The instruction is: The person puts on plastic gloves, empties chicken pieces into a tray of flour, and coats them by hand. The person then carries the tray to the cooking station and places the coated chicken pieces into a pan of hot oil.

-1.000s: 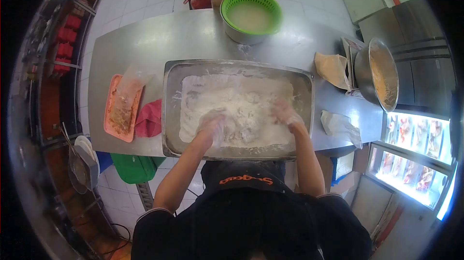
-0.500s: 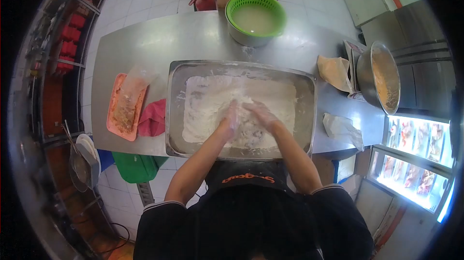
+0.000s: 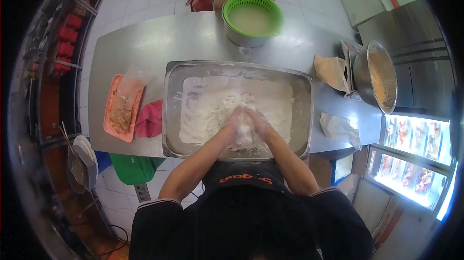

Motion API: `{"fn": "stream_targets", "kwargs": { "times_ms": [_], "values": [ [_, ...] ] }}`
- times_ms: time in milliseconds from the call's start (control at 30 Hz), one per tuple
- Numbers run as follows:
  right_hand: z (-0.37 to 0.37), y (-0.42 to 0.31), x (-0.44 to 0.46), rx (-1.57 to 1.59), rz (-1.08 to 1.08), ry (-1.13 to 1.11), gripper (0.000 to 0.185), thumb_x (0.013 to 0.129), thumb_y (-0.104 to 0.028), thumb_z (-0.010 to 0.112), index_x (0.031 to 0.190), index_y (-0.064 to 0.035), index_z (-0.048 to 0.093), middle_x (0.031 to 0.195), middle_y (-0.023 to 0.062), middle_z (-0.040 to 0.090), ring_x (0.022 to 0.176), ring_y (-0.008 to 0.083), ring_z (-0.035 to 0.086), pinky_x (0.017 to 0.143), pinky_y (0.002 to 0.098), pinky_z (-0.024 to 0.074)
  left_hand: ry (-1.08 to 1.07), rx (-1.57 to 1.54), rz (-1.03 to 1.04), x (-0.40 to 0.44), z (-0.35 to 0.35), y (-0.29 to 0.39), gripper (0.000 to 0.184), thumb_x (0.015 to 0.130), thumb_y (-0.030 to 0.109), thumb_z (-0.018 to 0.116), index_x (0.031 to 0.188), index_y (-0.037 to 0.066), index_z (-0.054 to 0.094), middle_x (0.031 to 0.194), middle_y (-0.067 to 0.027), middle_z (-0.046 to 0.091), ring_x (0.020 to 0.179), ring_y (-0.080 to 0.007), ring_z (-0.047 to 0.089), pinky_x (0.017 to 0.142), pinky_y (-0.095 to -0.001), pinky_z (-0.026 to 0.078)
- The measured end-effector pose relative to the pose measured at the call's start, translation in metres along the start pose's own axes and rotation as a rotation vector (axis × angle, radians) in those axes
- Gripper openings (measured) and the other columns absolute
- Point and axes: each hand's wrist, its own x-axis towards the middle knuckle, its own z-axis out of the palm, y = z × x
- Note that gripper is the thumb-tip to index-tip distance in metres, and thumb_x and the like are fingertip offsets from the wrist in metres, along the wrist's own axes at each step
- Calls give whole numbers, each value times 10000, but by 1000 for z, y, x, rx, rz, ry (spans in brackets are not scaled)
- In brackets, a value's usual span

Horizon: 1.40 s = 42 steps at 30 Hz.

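A deep steel tray [image 3: 166,110] holds a wide layer of white flour [image 3: 203,93], heaped and lumpy near the middle. My left hand [image 3: 234,124] and my right hand [image 3: 258,125], dusted white and apparently in thin clear gloves, are down in the tray. Their fingertips come close together at the heap, palms turned inward, cupped around flour between them. Floury lumps lie between my wrists and toward the tray's near side. Whether anything is inside these lumps is hidden by the coating.
Left of the tray lie a pink tray [image 3: 108,110] with a plastic bag on it and a red cloth [image 3: 150,119]. A green colander [image 3: 278,14] sits in a pot behind. On the right are a steel bowl [image 3: 360,74], brown paper [image 3: 331,72] and a crumpled plastic bag [image 3: 340,130].
Both hands have moved slightly nearer to me and closed in around the heap. Their fingers, more spread before, now come together. The flour between them has shifted.
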Motion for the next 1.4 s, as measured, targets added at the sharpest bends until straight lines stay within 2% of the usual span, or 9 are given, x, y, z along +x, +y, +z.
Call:
{"fn": "stream_targets", "kwargs": {
  "times_ms": [133,300,500,567,800,967,1133,1300,1400],
  "values": [
    [-8,-7,-11,773,286,-43,572,970,-407,564,1390,-21,520,1386,203,556,1281,288,527,1077,432,432,24,201,85,-62,4,16,644,998,534,427,1421,51,472,1353,-152,559,1200,-276,573,981,-428,491],
    [-44,-2,-19,-63,137,143,656,935,-397,621,1426,4,452,1138,161,677,1063,273,642,925,325,503,13,1208,496,-57,-64,11,613,999,459,480,1454,51,434,1341,-124,558,1174,-238,570,970,-348,479],
    [-17,11,-8,176,454,207,979,872,-504,663,1555,-19,155,1414,240,485,1291,306,480,1038,415,434,256,264,119,-78,-14,5,548,1001,430,432,1440,103,459,1339,-85,566,1201,-244,533,1025,-435,428],
    [18,6,-8,187,481,214,933,891,-493,637,1562,-41,173,1502,248,379,1350,322,418,1088,436,383,-25,69,-131,-73,4,1,592,1006,509,412,1451,121,447,1376,-95,549,1215,-263,527,1034,-460,417],
    [3,27,-11,185,78,7,583,955,-421,558,1427,-83,503,1474,194,436,1318,320,464,1096,413,397,103,155,43,-75,20,-19,696,1011,635,319,1390,83,514,1369,-121,575,1217,-280,574,1012,-477,484],
    [-27,-8,-30,771,191,-46,445,974,-332,549,1334,-70,556,1299,133,577,1153,275,593,928,417,527,-16,313,420,-61,-6,0,399,1052,327,473,1304,35,575,1219,-111,650,1047,-227,670,865,-396,577],
    [-47,-1,-26,943,247,11,403,966,-285,578,1291,-46,567,1242,117,608,1106,272,622,854,437,563,-39,241,299,-101,-6,20,283,976,205,608,1203,38,627,1093,-105,677,937,-187,680,783,-293,554],
    [-80,-59,-28,33,191,36,453,897,-303,679,1244,-32,570,1169,107,604,1028,233,615,946,366,516,-152,702,406,-73,-43,44,416,954,125,620,1346,30,519,1095,-68,668,942,-198,661,771,-328,545],
    [-99,7,64,-222,131,231,590,880,-400,693,1297,-6,554,1234,117,589,1070,231,607,953,358,505,419,967,511,-32,-51,45,538,955,280,625,1406,30,473,1194,-99,634,1076,-235,618,881,-370,518]
  ]
}}
